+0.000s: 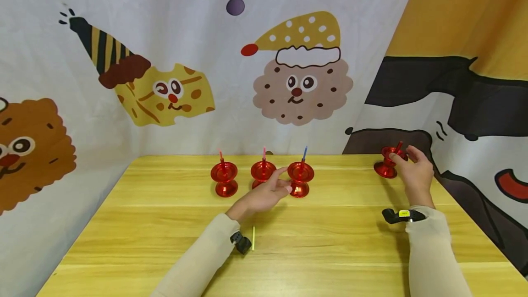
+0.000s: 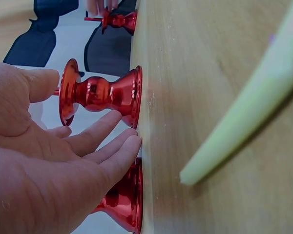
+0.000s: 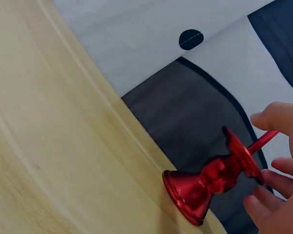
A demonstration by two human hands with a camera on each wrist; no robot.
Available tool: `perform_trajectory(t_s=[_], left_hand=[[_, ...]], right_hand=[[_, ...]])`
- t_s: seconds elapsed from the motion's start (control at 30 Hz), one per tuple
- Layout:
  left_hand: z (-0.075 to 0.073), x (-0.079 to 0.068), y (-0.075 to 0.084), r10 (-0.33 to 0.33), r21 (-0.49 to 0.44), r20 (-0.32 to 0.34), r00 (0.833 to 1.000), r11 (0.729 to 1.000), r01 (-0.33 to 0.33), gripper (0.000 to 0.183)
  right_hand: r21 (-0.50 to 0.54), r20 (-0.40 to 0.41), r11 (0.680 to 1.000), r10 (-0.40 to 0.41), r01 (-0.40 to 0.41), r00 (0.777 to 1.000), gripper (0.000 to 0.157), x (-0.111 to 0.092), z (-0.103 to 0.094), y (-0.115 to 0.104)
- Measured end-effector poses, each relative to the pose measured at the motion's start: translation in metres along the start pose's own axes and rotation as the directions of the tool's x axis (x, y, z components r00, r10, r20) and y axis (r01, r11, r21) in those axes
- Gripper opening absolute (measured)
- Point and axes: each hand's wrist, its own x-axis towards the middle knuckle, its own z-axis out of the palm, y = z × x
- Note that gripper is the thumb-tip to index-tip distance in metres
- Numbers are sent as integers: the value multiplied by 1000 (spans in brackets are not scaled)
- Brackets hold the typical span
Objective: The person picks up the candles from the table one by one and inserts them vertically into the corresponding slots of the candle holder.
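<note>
My left hand [image 1: 264, 195] reaches across the front of the middle red candle holder [image 1: 263, 167], its fingers extended toward the red candle holder with a blue candle [image 1: 300, 173]. In the left wrist view, the fingertips lie right at that holder's base [image 2: 124, 95], and the thumb is near its dish. At the far right, my right hand [image 1: 414, 173] is around the top of another red candle holder [image 1: 386, 167]. The right wrist view shows that holder [image 3: 219, 175] standing on the table, its red stem between the spread thumb and fingers, fingertips right at the dish rim.
A red candle holder with a pinkish candle [image 1: 225, 178] stands at the row's left end. One pale green stick [image 1: 253, 238] lies on the wooden table [image 1: 330, 251] beside the left wrist. Behind the table hangs a cartoon-printed curtain [image 1: 185, 22].
</note>
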Motion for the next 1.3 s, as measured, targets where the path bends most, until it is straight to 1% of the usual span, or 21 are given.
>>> perform_trajectory(t_s=[0.13,0.23,0.4,0.53,0.63,0.8,0.93,1.07,1.17,1.3], left_hand=[[0,1,1,7,4,2,1000,1000,-7,70],[0,1,1,13,11,3,1000,1000,-13,70],[1,2,1,17,11,6,1000,1000,-17,71],[1,2,2,10,-4,4,1000,1000,-10,71],[1,1,1,6,-9,3,1000,1000,-6,72],[1,1,0,4,-7,5,1000,1000,-4,73],[0,-1,1,2,-1,7,1000,1000,-2,73],[0,-2,3,2,-4,11,1000,1000,-2,74],[0,-3,4,1,-2,15,1000,1000,-1,76],[0,-6,6,-7,11,19,1000,1000,7,78]], right_hand=[[-25,63,1000,3,-1,998,81,3,0,5],[-26,108,1000,-4,7,994,82,4,-1,7],[-20,136,1000,-21,24,990,79,4,-2,9],[-62,149,997,-40,49,988,77,5,-3,11],[-84,179,994,-48,64,983,78,5,-3,13],[-96,243,991,-71,97,967,80,3,-3,12],[-101,281,984,-115,149,953,80,0,-4,12],[-90,321,976,-160,198,933,80,-3,-5,10],[-89,380,971,-172,221,909,81,-5,-4,8],[-76,468,970,-168,229,867,84,-10,-1,4]])
